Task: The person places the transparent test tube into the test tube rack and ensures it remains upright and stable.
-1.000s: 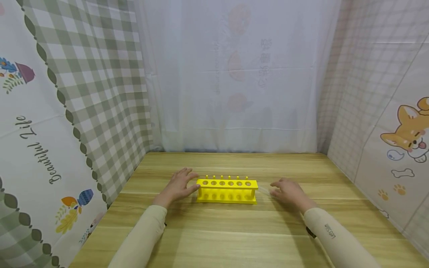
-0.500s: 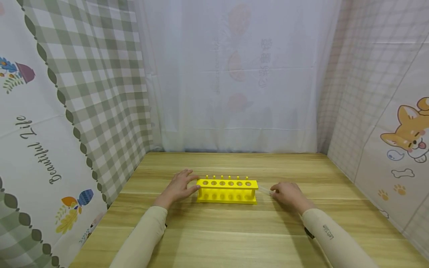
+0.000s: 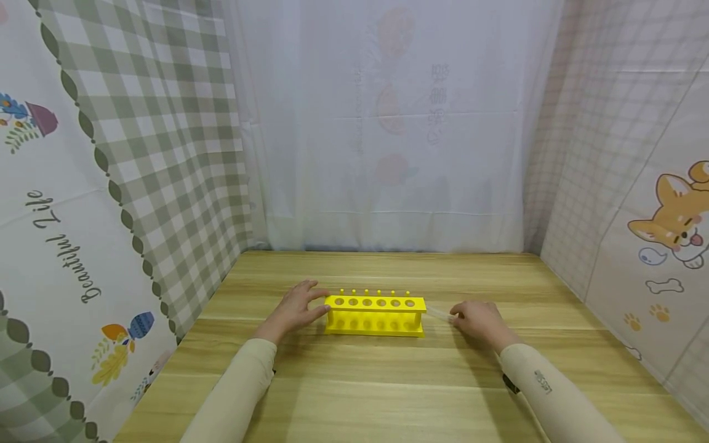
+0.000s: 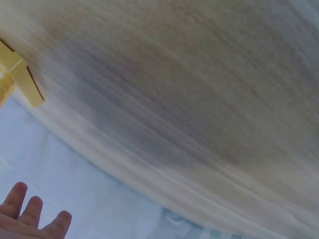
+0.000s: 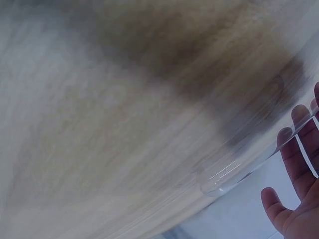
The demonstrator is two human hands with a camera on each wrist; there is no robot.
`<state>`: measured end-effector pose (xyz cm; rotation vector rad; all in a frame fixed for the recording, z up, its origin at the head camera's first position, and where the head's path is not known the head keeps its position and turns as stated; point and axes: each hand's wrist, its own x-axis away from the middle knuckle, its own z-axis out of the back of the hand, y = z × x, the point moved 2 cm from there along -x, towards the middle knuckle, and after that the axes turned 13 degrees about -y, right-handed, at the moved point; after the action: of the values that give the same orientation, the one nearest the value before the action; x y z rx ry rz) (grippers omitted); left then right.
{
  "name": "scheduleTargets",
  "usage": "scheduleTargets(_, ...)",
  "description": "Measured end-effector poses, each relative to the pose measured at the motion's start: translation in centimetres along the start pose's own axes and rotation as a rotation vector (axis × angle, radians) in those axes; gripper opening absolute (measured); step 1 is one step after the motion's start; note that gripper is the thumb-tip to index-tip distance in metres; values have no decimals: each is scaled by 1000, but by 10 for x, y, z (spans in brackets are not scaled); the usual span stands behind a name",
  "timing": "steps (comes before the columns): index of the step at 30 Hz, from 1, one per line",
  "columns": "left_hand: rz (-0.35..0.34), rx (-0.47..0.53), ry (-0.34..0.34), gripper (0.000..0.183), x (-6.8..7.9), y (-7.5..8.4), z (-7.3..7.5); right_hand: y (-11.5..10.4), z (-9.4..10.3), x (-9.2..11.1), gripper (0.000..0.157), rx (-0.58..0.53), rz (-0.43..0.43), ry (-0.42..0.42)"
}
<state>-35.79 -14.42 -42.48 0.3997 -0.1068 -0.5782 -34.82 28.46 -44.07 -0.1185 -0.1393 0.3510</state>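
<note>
A yellow test tube rack with a row of round holes and pegs stands upright on the table. My left hand is at its left end, thumb and forefinger stretched toward the top plate's edge. In the left wrist view, my left fingertips are spread, with one corner of the rack beyond them. Right of the rack, my right hand pinches a clear test tube that lies slanted toward the rack. The right wrist view shows the tube's rounded end sticking out past my fingers.
The wood-grain table reaches back to a white curtain. A green checked cloth hangs on the left, and a cloth printed with a dog on the right.
My right hand has come down and its fingers have closed on the test tube, then shifted very slightly right. The left hand and the rack stay nearly still.
</note>
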Motion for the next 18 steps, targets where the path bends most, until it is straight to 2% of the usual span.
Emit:
scheduleTargets(10,-5,9,-8,46,0,1,0,6,0,0,23,-4,-26,43)
scheduleTargets(18,-3,28,-11,47,1,1,2,10,5,-2,29,-135,-52,104)
